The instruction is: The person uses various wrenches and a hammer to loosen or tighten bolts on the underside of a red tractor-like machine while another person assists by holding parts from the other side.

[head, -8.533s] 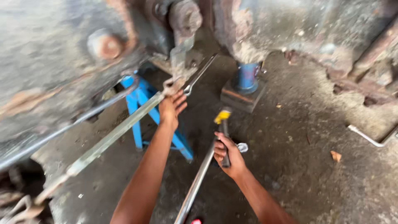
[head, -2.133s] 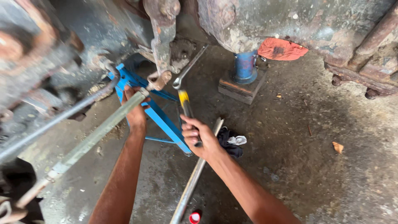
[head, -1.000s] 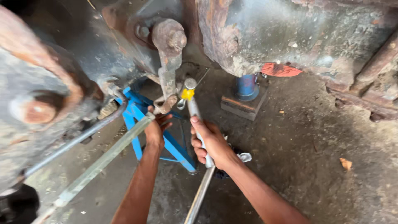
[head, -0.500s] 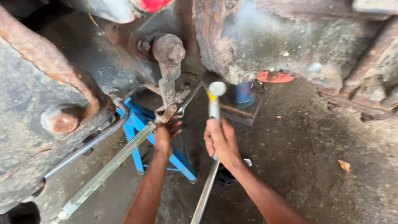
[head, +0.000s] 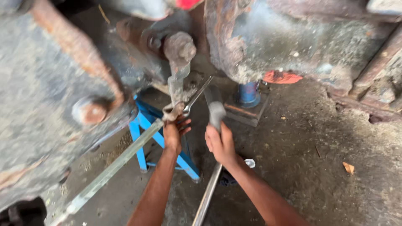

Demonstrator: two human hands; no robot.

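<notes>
Rusty vehicle underbody [head: 63, 83] at far left; blue stand [head: 144, 125] below it. Left hand [head: 173, 134] curled under the joint end of a long grey rod [head: 113, 167]. Right hand [head: 220, 144] clamped on a motion-blurred hammer [head: 214, 109], raised just beside the joint. Blue jack [head: 248, 93] beyond.

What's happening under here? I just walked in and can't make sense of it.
A person is working under a rusty vehicle. The left hand grips the end of a long grey rod where it meets a rusted steering arm. The right hand holds a hammer raised beside that joint; its head is blurred. A wrench hangs at the joint. A blue stand sits behind the hands, and a blue jack on a block stands further back.
</notes>
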